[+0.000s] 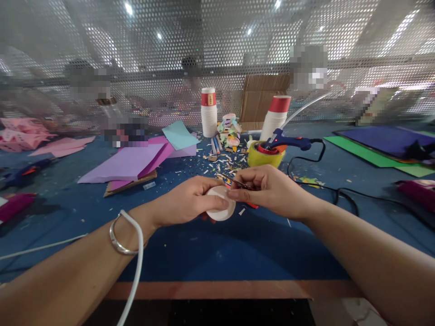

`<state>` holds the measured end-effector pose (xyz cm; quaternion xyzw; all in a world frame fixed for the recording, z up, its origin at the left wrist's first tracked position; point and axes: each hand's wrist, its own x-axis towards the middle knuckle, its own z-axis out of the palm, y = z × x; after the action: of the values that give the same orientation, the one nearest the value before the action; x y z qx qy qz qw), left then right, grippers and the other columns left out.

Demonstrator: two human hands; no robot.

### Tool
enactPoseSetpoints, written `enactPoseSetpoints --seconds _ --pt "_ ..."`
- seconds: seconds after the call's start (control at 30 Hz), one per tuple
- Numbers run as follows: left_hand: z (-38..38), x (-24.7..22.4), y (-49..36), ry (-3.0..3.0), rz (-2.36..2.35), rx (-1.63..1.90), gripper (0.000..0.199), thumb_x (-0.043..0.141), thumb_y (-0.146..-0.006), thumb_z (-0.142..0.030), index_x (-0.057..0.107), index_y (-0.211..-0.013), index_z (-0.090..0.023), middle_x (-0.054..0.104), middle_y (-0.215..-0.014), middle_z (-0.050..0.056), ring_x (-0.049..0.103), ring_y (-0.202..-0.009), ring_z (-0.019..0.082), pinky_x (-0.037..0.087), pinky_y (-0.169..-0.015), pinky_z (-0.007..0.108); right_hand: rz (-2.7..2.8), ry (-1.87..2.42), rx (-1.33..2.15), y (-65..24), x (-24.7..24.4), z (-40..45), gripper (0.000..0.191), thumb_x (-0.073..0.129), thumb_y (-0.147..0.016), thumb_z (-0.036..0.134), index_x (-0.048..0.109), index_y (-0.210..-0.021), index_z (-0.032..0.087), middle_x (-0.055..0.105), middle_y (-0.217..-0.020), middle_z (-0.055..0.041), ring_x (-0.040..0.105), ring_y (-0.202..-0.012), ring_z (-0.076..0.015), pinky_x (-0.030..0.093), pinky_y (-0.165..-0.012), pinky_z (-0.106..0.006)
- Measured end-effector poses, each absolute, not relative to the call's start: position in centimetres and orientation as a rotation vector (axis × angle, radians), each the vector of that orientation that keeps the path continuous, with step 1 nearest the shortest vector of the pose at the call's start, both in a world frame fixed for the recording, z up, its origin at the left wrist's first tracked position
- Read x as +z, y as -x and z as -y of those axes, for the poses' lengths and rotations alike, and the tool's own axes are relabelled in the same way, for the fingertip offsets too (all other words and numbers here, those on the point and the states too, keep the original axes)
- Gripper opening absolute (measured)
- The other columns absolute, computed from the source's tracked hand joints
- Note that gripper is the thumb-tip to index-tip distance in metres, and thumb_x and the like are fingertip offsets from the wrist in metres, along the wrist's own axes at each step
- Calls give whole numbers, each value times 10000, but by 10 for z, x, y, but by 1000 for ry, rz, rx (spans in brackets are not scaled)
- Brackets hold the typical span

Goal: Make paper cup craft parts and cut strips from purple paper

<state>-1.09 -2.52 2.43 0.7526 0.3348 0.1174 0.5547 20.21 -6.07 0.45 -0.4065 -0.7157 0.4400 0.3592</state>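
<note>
My left hand (195, 199) is closed around a round white paper piece (217, 213), its thumb lying across the face. It resembles the bottom of a paper cup, but its far side is hidden. At its upper right edge, my right hand (268, 190) pinches a thin dark metal tool (242, 183); the fingers cover most of it, so its exact kind does not show. Both hands meet above the blue table (204, 253), near its front edge. Paper scraps (231, 170) are strewn just beyond them.
Behind the hands stand two paper cup stacks (209, 117) (273, 118). A blue glue gun (288, 140) rests on a yellow tape roll (261, 158), its black cord (317, 158) running right. Coloured paper (125, 163) lies left, green and blue sheets (367, 151) right. A perforated metal screen (217, 54) closes the back.
</note>
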Motion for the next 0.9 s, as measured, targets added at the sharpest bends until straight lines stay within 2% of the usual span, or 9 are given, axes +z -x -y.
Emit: enactPoseSetpoints --seconds 0.2,0.37,0.6,0.73,0.9 --pt "29 27 9 -1671 -750 262 224 667 -859 -352 619 -749 -162 540 -656 -35 471 -570 90 342 -496 211 1826 917 1211 -201 2 61 440 776 -818 509 527 -666 179 383 -640 62 314 -586 -82 252 -495 -236" --pt "31 28 10 -1653 -689 282 237 682 -849 -388 637 -799 -160 542 -665 -24 461 -572 97 339 -505 223 1772 824 1428 -202 6 66 376 749 -859 484 561 -746 179 390 -557 89 305 -476 -58 209 -421 -230" --pt "30 27 13 -1812 -559 337 251 667 -917 -385 585 -835 -163 476 -740 -34 424 -659 94 343 -578 223 1727 720 1483 -206 10 65 327 720 -901 423 550 -756 183 405 -541 99 300 -430 -44 213 -410 -230" --pt "28 26 13 -1876 -514 341 227 672 -925 -359 593 -835 -167 470 -762 -34 409 -675 96 343 -582 222 1802 739 1420 -208 11 63 355 718 -902 431 537 -723 184 380 -549 95 284 -460 -50 204 -429 -238" --pt "26 26 12 -1934 -532 404 300 658 -931 -393 553 -761 -168 437 -713 -35 398 -634 97 343 -564 231 1875 793 1206 -209 12 60 403 724 -891 471 526 -694 180 396 -583 78 313 -521 -62 237 -470 -239"
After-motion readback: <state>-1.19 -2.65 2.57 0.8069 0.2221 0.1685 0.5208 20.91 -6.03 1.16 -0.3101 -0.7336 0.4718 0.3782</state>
